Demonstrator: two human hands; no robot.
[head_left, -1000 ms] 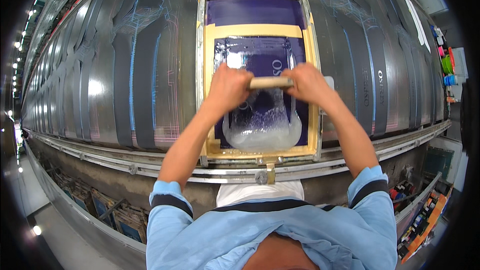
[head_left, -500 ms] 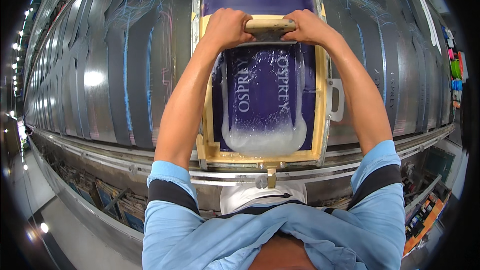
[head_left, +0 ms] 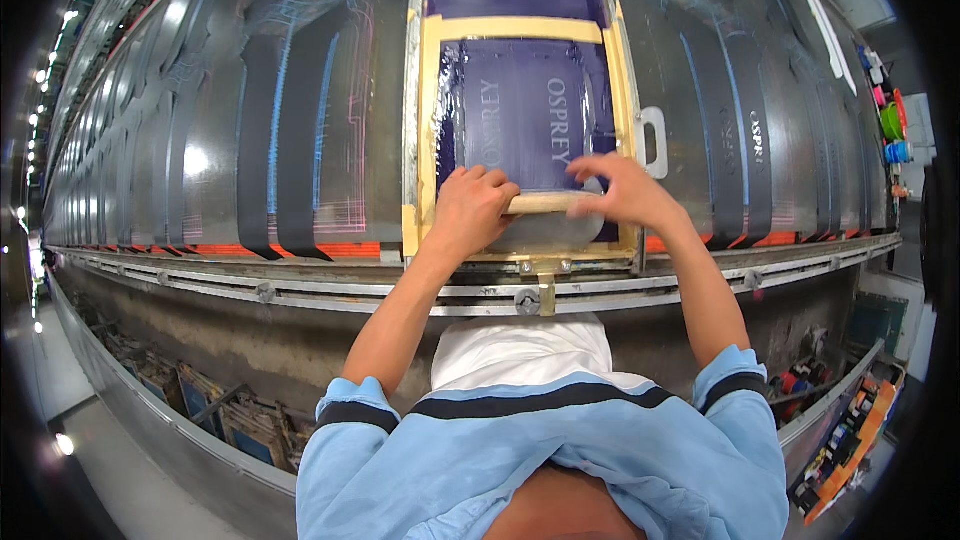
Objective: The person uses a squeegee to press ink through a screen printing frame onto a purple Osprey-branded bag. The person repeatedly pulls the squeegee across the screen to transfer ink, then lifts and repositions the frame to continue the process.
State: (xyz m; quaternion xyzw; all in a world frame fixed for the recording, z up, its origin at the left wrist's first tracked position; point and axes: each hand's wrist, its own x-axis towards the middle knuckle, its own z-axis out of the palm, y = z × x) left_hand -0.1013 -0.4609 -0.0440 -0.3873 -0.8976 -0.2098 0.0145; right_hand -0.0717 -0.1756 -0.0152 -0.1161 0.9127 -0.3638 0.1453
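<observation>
A wooden-handled squeegee [head_left: 540, 203] lies across the near end of a screen-printing frame [head_left: 413, 90]. My left hand [head_left: 473, 208] is closed round the left part of its handle. Beside the handle's right end, my right hand [head_left: 635, 198] has its fingers apart, a little blurred by motion; whether a fingertip still touches the wood is hard to see. The purple mesh [head_left: 520, 65] carries two pale lines of lettering and is bordered with yellow tape [head_left: 431, 50]. Whitish, translucent ink [head_left: 560, 232] shows by the squeegee; its blade is mostly hidden.
Under the frame runs a long print table [head_left: 215, 180] with dark fabric pieces [head_left: 262, 140] laid along it. A metal rail [head_left: 640, 285] follows its near edge, with a clamp [head_left: 528, 300] below the frame. A white handle [head_left: 654, 140] juts from the frame's right side.
The squeegee has come from the far end of the mesh to the near end, bringing the ink towards me. My right hand has loosened from the handle; my left still grips it.
</observation>
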